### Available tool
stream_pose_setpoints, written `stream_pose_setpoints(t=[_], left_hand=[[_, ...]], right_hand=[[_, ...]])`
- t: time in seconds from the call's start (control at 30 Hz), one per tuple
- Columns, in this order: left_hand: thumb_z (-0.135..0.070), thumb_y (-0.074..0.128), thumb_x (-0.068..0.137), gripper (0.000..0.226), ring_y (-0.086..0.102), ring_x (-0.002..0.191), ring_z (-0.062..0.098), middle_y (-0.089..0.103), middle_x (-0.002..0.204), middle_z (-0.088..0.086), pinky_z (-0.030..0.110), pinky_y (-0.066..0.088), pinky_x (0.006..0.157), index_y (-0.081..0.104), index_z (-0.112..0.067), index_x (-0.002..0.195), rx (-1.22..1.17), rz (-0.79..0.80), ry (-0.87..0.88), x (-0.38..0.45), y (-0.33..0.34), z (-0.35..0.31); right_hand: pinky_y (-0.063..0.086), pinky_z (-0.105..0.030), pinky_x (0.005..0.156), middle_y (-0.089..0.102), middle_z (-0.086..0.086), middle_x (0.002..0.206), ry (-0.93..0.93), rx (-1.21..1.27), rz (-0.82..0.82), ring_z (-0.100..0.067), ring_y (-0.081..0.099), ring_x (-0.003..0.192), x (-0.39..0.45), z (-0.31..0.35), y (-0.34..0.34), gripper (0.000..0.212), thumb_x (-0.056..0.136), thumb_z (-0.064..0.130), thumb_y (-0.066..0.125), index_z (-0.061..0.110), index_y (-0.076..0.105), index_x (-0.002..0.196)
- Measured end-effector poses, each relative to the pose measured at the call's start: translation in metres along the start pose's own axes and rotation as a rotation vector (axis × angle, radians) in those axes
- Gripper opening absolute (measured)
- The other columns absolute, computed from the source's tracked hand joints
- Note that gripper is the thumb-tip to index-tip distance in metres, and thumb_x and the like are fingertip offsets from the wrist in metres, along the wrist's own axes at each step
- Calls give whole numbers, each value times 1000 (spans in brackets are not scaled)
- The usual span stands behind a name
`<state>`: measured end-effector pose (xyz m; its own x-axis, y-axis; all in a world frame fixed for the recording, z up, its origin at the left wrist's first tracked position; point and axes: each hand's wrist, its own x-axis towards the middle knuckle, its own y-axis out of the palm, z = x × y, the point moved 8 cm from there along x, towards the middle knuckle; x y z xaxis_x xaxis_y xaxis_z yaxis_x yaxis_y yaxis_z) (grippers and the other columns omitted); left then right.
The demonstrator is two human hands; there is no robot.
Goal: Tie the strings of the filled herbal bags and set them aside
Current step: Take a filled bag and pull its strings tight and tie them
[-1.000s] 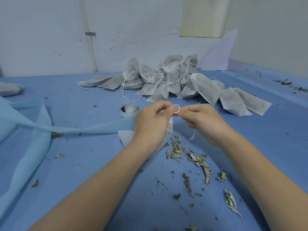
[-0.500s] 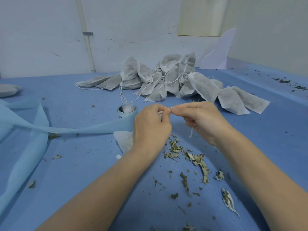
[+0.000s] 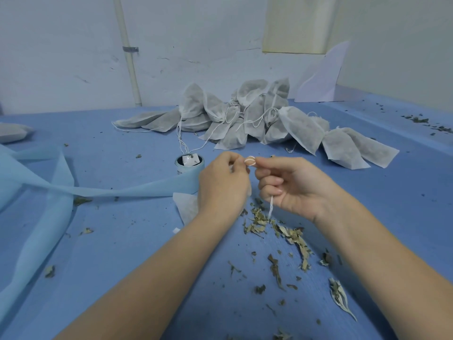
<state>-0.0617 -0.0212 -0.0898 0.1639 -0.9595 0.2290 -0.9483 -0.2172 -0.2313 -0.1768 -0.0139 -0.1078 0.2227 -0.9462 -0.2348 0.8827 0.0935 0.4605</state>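
— What has changed since half a second ago?

— Your right hand (image 3: 297, 186) has turned palm-up and drawn a little away from your left hand (image 3: 221, 185); before, the fingertips of both met closed over the string (image 3: 270, 206), and now a small loop of it shows wound round the fingertip between them.

— How are you gripping?

— Your left hand pinches the string at the loop with thumb and forefinger, the other fingers curled. Your right hand has its fingers curled too, pinching the same string at the top, while the loose end hangs down from under its fingers toward the dried leaves (image 3: 282, 231).

— And where is the bag (image 3: 186, 207)?

— Mostly hidden under your left hand and wrist; only a white corner shows, lying on the blue table (image 3: 122, 266) just beside the roll of blue fabric tape (image 3: 187, 168).

— What else is around you?

— The tape's free strip runs off to your left. A pile of filled bags (image 3: 257, 119) lies farther back, near the wall, with strings trailing from it. Leaf crumbs are scattered on the table in front of you and at the far right.
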Motion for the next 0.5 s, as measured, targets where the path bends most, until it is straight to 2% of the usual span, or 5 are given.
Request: stream_pose_setpoints(t=[0.1, 0.2, 0.27, 0.33, 0.5], left_hand=[[-22, 52, 94, 23, 61, 90, 19, 60, 72, -14, 37, 48, 85, 56, -27, 72, -42, 15, -20, 0, 1, 2], [-18, 56, 92, 14, 60, 90, 6, 63, 83, -15, 10, 41, 77, 58, -29, 82, -14, -25, 119, -5, -4, -9], [-12, 59, 88, 15, 58, 89, 0, 65, 89, -12, 0, 36, 73, 63, -27, 88, -4, -70, 232, -10, -9, -18], [-13, 61, 86, 14, 58, 87, -1, 67, 91, -9, 0, 36, 74, 68, -24, 90, -2, -88, 271, -14, -10, -23], [-27, 68, 83, 6, 57, 88, 3, 67, 89, -11, 5, 33, 76, 73, -24, 84, 125, -124, 300, -11, -15, -30]], right_hand=[[17, -13, 44, 41, 2, 56, 36, 153, -33, -3, 24, 40, 2, -6, 0, 14, 68, 7, 62, 2, 62, 81], [16, -13, 44, 40, 3, 55, 32, 211, -47, -3, 24, 39, 3, -7, 0, 7, 68, 7, 61, 2, 66, 71], [15, -13, 45, 40, 4, 55, 18, 209, -55, -3, 23, 39, 2, -6, 1, 10, 68, 8, 61, 3, 68, 62], [15, -13, 45, 39, 4, 55, 6, 194, -71, -2, 23, 39, 0, -4, 1, 13, 68, 9, 61, 4, 68, 58], [16, -13, 43, 39, 3, 55, -53, 115, -142, -2, 24, 39, -2, 2, -7, 12, 88, 8, 56, 4, 60, 77]])
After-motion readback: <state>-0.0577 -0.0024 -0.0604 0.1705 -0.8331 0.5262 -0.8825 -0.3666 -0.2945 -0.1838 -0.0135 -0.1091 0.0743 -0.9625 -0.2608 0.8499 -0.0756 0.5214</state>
